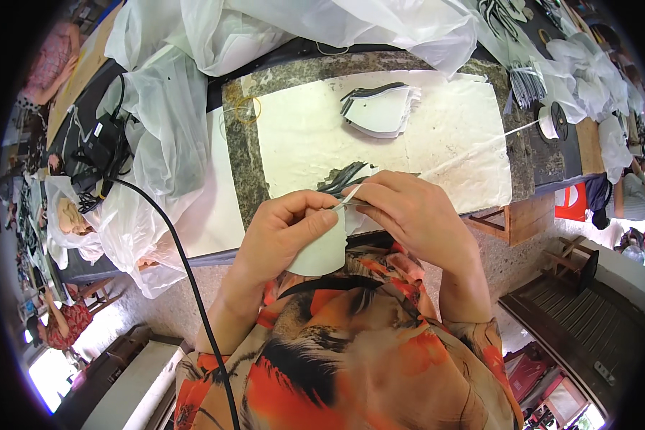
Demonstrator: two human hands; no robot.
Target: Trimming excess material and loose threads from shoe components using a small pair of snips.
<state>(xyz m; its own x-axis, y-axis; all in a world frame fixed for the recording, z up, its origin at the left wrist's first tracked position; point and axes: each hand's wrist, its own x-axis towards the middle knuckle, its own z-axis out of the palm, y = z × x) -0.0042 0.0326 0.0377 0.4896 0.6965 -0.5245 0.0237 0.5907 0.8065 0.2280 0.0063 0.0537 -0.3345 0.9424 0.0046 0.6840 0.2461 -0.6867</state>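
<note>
Close to my body, over the table's near edge, my left hand [294,228] pinches a pale green-white flat piece [321,249] with a curved lower edge. My right hand [407,211] is closed at the piece's upper corner, its fingertips on a narrow white tape [473,149]. That tape runs off to the right, up to a white spool [550,122] with a dark flange. Just beyond my fingers lies a bunch of dark grey strips [342,178]. Farther back, a stack of similar pale pieces with dark edges [381,111] rests on a white sheet [294,143].
Clear plastic bags [158,115] cover the table's left and far side. A black adapter with cables [107,143] lies at the left, and one black cord [186,265] hangs down past my left arm. Grey strips in a bundle [527,84] lie far right. Dark wooden bench [573,315] stands lower right.
</note>
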